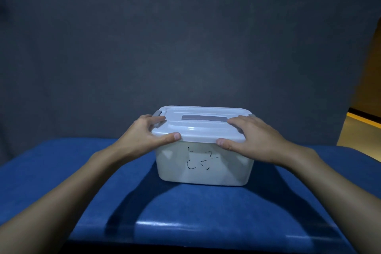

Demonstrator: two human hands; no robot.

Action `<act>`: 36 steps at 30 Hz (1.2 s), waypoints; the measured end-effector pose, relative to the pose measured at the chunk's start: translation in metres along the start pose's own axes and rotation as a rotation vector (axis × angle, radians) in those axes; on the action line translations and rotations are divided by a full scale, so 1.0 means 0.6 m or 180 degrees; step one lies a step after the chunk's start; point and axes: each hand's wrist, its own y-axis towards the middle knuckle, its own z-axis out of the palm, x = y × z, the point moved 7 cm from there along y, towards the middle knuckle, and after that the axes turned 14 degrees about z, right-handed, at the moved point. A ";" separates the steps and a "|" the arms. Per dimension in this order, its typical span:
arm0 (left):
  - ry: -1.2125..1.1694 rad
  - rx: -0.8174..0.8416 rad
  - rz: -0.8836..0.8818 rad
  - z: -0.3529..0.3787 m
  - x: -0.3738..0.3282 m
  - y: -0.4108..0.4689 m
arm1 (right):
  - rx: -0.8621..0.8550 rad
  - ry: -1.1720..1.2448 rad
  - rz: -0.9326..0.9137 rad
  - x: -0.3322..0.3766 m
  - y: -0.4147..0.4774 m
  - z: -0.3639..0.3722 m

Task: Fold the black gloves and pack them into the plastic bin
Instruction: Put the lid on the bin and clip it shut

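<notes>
1. Both of your hands are on the white translucent plastic bin [224, 169], which sits mid-way across the blue cloth-covered worktop [185, 212] with its pale lid [206, 129] in place.
2. Your left hand [144, 133] grips the lid's near left corner, thumb pressed on the front rim, fingers curled over the top at the grey side latch [157, 119].
3. Your right hand [256, 137] mirrors it on the near right corner, thumb on the front rim, fingers curled across the top and hiding most of that side's latch.
4. Between your hands, the flat grey handle [204, 118] lies in the lid's recess.
5. Black marker scribbles [201, 161] show on the bin's front wall, with a dark grey backdrop [185, 37] behind.
</notes>
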 end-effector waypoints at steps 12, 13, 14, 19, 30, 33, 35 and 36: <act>-0.0035 0.0101 -0.0038 -0.018 0.054 0.041 | -0.0159 0.0263 0.0097 0.038 0.056 0.022; -0.0046 0.0108 -0.0051 -0.018 0.058 0.045 | -0.0174 0.0290 0.0111 0.040 0.062 0.024; -0.0054 0.0111 -0.0068 -0.018 0.062 0.049 | -0.0158 0.0290 0.0129 0.040 0.067 0.026; -0.0041 0.0094 -0.0099 -0.011 0.085 0.059 | -0.0063 0.0300 0.0164 0.038 0.101 0.038; 0.0176 0.0382 -0.0205 -0.013 0.088 0.062 | 0.0179 0.0379 0.0266 0.036 0.104 0.021; 0.0204 0.0555 -0.0163 -0.020 0.082 0.082 | 0.0401 0.0238 0.0318 0.027 0.104 0.022; 0.0498 0.0781 -0.0120 -0.015 0.076 0.093 | 0.0432 0.0326 0.0336 0.022 0.108 0.028; 0.0584 0.0858 -0.0097 -0.013 0.076 0.097 | 0.0401 0.0345 0.0330 0.021 0.111 0.031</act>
